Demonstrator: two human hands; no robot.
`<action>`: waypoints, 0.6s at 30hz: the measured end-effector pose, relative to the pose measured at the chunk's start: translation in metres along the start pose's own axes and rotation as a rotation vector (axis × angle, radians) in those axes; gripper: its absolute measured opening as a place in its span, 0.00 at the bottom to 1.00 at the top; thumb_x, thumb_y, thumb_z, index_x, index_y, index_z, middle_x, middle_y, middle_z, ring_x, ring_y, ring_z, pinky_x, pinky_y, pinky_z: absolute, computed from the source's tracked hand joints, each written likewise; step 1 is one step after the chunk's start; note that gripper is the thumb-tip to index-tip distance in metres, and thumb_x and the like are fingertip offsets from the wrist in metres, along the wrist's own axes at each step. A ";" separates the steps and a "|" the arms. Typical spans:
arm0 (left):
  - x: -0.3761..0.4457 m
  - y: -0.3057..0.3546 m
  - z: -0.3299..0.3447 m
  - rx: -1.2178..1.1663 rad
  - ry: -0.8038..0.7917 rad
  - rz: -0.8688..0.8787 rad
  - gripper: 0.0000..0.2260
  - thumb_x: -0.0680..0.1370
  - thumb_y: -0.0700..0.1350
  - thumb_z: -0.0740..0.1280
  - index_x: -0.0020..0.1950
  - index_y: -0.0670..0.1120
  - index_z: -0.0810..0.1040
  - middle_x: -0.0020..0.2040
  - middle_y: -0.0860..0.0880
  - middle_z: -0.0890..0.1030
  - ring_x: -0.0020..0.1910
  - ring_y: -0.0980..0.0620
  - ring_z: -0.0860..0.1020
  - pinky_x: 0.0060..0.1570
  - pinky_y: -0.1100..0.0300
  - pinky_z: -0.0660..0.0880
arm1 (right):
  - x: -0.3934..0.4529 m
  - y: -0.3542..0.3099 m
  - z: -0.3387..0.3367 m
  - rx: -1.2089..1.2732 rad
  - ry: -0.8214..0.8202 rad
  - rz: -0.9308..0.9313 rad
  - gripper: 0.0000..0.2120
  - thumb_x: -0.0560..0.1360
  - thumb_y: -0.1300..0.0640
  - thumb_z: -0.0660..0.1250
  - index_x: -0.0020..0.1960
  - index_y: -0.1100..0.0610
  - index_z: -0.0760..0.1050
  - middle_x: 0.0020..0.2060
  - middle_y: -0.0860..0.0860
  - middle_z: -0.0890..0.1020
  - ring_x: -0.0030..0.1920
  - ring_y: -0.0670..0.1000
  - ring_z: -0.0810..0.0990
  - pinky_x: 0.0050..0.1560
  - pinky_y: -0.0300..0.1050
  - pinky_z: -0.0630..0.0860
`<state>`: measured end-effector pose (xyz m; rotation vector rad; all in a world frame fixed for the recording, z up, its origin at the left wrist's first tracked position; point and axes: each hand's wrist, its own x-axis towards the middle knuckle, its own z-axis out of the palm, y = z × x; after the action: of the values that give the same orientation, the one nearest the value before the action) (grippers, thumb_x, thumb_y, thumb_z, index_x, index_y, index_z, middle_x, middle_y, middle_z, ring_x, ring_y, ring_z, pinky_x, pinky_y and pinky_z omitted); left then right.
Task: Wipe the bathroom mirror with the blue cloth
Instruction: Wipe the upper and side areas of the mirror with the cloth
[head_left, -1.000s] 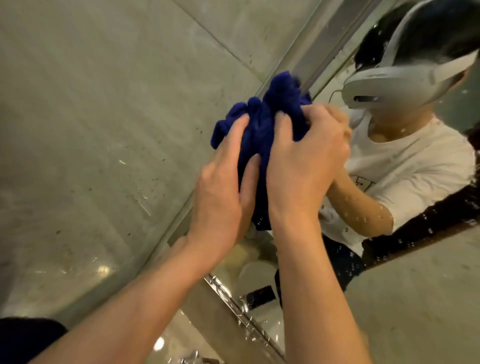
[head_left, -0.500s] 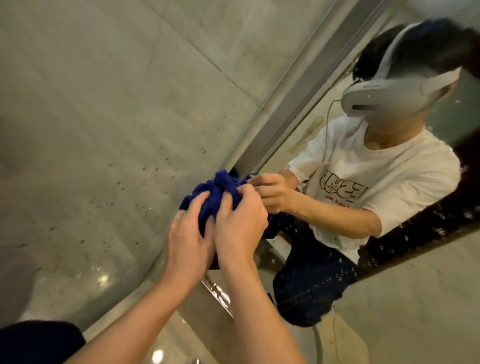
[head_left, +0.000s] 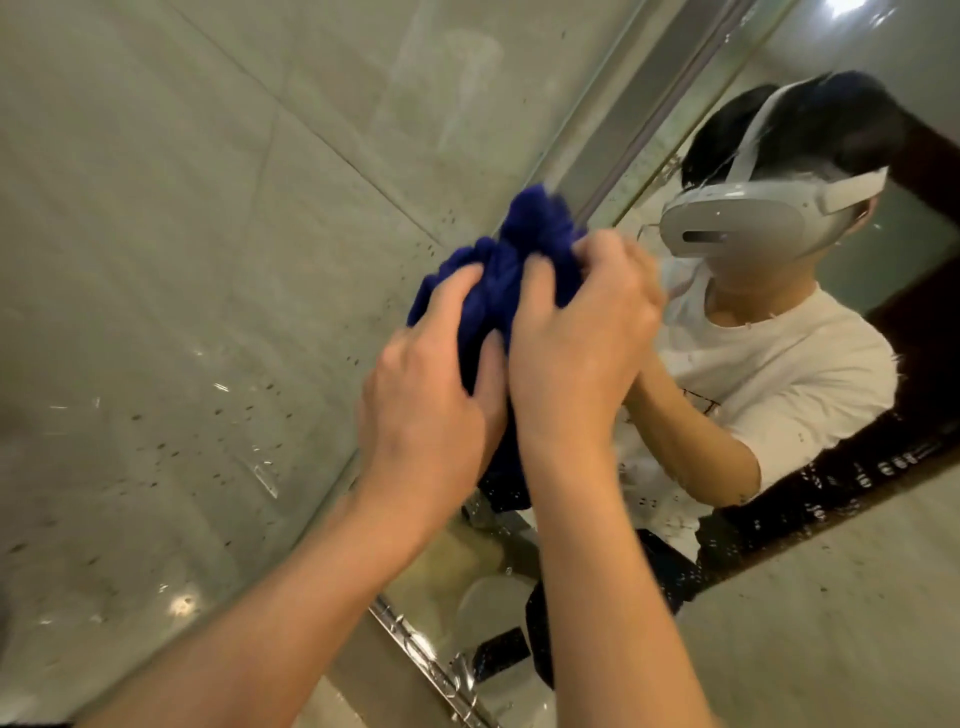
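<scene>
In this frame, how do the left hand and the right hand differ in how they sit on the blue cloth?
The left hand sits lower and toward the tiled wall; the right hand sits higher, toward the mirror. The left hand's fingers lie fairly long over the blue cloth; the right hand's fingers curl tighter into its folds. Both grip the same bunched cloth at the mirror's edge, side by side.

Deep blue cloth (head_left: 511, 260); grey-green tiles (head_left: 182, 234), dark-speckled.

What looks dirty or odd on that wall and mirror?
Dark specks dot the tiled wall, and pale droplets spot the mirror. Both hands, left and right, grip the bunched blue cloth.
</scene>
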<state>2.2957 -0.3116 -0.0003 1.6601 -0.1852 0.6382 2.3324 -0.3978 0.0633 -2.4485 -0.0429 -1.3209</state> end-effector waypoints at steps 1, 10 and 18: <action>-0.007 -0.012 -0.003 0.052 -0.033 -0.034 0.20 0.80 0.47 0.65 0.73 0.52 0.69 0.58 0.47 0.83 0.53 0.42 0.80 0.47 0.58 0.69 | 0.001 0.019 0.008 0.047 -0.156 -0.007 0.08 0.72 0.60 0.72 0.43 0.53 0.73 0.41 0.38 0.71 0.38 0.36 0.68 0.44 0.24 0.64; -0.003 -0.019 -0.024 -0.228 -0.122 -0.393 0.20 0.74 0.42 0.69 0.64 0.56 0.78 0.54 0.59 0.83 0.56 0.56 0.81 0.60 0.55 0.77 | -0.052 -0.027 0.008 -0.042 -0.178 0.206 0.07 0.78 0.55 0.64 0.45 0.54 0.67 0.42 0.48 0.75 0.43 0.53 0.74 0.39 0.43 0.60; 0.074 0.095 -0.021 -0.256 -0.061 -0.046 0.12 0.77 0.42 0.66 0.59 0.50 0.80 0.46 0.52 0.84 0.48 0.48 0.82 0.49 0.47 0.79 | 0.095 -0.059 -0.054 -0.168 0.000 0.105 0.05 0.79 0.53 0.62 0.52 0.54 0.71 0.44 0.47 0.72 0.47 0.49 0.71 0.44 0.43 0.65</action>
<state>2.3065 -0.2941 0.1203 1.4336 -0.2608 0.5075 2.3315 -0.3736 0.1852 -2.5495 0.2018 -1.3269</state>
